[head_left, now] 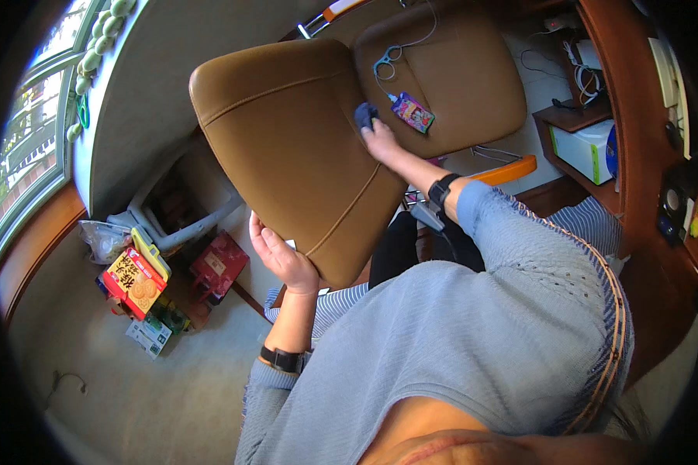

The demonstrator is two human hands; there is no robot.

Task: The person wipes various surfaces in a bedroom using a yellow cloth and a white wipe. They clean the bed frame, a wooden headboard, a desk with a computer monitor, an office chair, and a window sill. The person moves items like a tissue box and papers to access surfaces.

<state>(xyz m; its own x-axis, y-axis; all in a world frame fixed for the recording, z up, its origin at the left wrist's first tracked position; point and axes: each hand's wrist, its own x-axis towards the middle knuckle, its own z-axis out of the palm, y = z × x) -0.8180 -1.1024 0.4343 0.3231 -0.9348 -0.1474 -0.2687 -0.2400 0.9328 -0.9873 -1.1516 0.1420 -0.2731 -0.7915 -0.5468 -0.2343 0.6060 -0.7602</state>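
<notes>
A brown leather chair (287, 132) fills the middle, its two padded panels meeting at a crease. My right hand (380, 143) presses a bunched dark blue cloth (366, 115) onto the leather near that crease. Along the lower left edge of the nearer panel, my left hand (283, 256) holds the chair, its fingers lying along the rim. A small white piece (290, 244) shows beside that hand; I cannot tell what it is. On the far panel, close to the cloth, lies a small purple patterned device (412, 113) with a cable (388, 62) plugged into it.
Food boxes (136, 280), a plastic bag (105, 240) and a red gift bag (219, 266) sit on the floor at left, near a grey plastic frame (182, 225). A wooden desk (624, 101) with a white-green box (585, 151) stands right. An orange armrest (508, 170) juts out below the far panel.
</notes>
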